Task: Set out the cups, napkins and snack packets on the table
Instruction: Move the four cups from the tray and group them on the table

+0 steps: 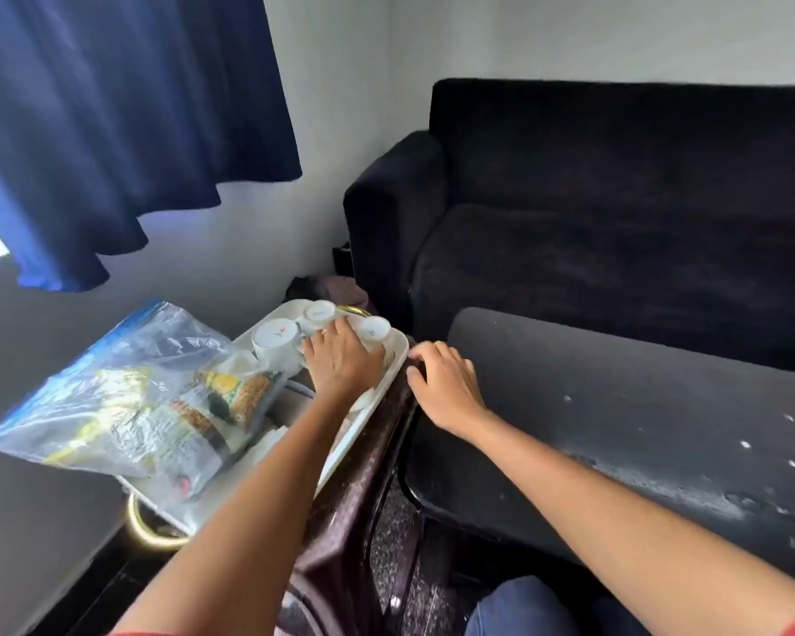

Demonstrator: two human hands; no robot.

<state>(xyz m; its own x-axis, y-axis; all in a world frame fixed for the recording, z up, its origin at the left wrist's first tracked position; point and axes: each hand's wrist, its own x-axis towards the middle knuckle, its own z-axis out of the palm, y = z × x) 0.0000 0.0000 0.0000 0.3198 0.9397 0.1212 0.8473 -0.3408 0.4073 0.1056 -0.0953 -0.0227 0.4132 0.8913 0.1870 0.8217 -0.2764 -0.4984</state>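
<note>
Cups [322, 323] sit upside down in a cluster at the far end of the white tray [398, 355], and the tray is the landmark for everything here. Left hand [343, 360] is over that cluster, palm down, fingers [336, 330] spread and laid across the cups; whether they've curled round one I can't tell. Right hand [444, 387] rests just off the tray's right edge, fingers loosely bent on the corner of the dark counter [639, 406], holding nothing. So the cups lie directly under the left hand, and the counter lies to the tray's right, on the other hand's side. A lifted cup likely has to travel rightward across the rim. The clear bag [125, 392] of snack packets [230, 397] slumps over the tray's near-left part, untouched. Napkins I can't make out for sure.
</note>
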